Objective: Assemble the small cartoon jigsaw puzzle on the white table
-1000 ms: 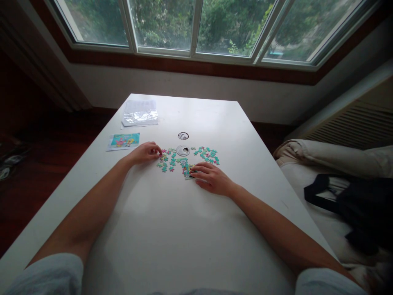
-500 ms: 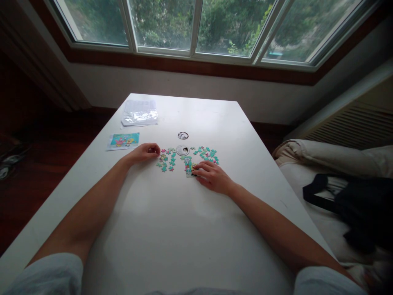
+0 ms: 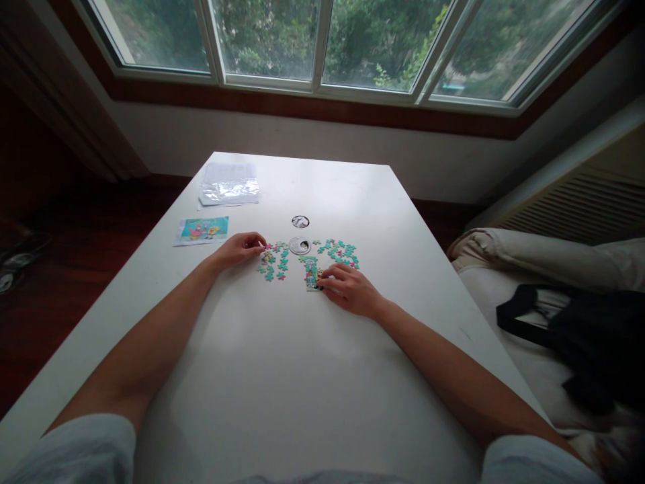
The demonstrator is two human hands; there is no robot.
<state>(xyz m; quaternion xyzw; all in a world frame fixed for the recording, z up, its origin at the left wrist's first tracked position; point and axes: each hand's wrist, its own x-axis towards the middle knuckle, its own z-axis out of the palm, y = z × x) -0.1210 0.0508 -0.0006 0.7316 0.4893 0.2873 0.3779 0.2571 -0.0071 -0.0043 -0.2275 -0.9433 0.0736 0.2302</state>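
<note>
Small teal and pink jigsaw pieces [image 3: 338, 251] lie scattered in the middle of a white table [image 3: 282, 376]. My left hand [image 3: 240, 249] rests at the left edge of the scatter, fingers curled, fingertips pinching at a loose piece [image 3: 267, 253]. My right hand [image 3: 349, 290] lies on the table with fingers bent, its fingertips against a small joined strip of puzzle [image 3: 312, 273]. Whether either hand actually grips a piece is too small to tell.
A round grey cable cap [image 3: 299, 245] and its hole [image 3: 300, 221] sit just behind the pieces. A printed puzzle picture [image 3: 202, 230] and a clear plastic bag [image 3: 230, 183] lie at the far left. A sofa with a black bag [image 3: 579, 329] stands to the right.
My right hand and the joined strip have shifted slightly away from me, toward the loose pieces. My left hand has stayed at the left edge of the scatter, fingertips moving slightly.
</note>
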